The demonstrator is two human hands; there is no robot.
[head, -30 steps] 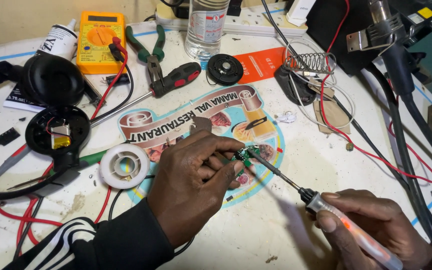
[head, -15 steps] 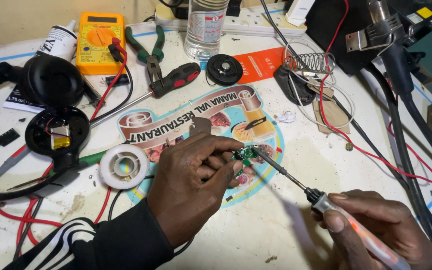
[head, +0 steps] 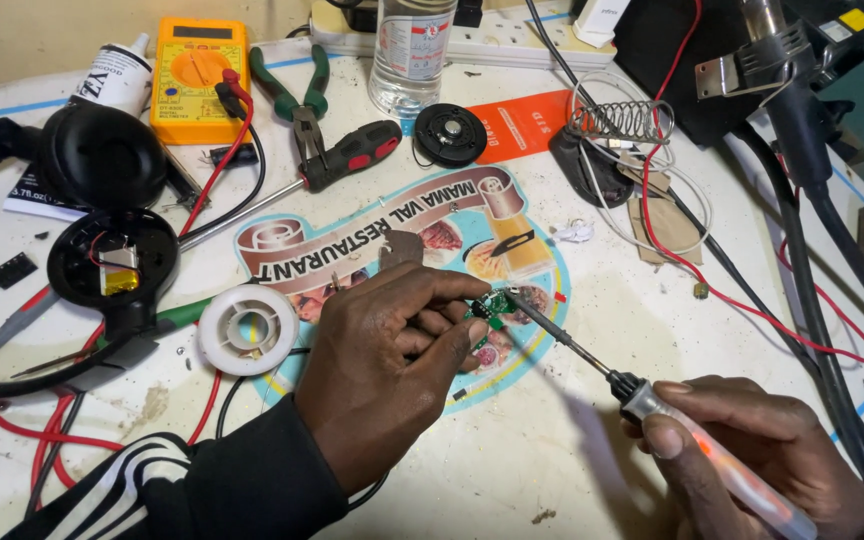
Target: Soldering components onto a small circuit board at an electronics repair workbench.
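1. The left hand (head: 382, 370) is pinching a small green circuit board (head: 490, 306) between thumb and fingertips (head: 474, 292), fingers closed narrow around it, pressing it down on the round printed mat (head: 542, 345).
2. The right hand (head: 752, 450) is gripping a soldering iron (head: 652, 405) like a pen, fingers wrapped shut on its translucent handle.
3. The iron's long axis is running diagonally from the right fingers up and left toward the board; its tip (head: 512, 293) is touching the board's upper right edge, just beyond the left fingertips.
4. The left hand is nearer the board; the right is standing well apart.
5. A solder spool (head: 248, 329) is lying just left of the left hand, beside an opened headphone cup (head: 112, 262).
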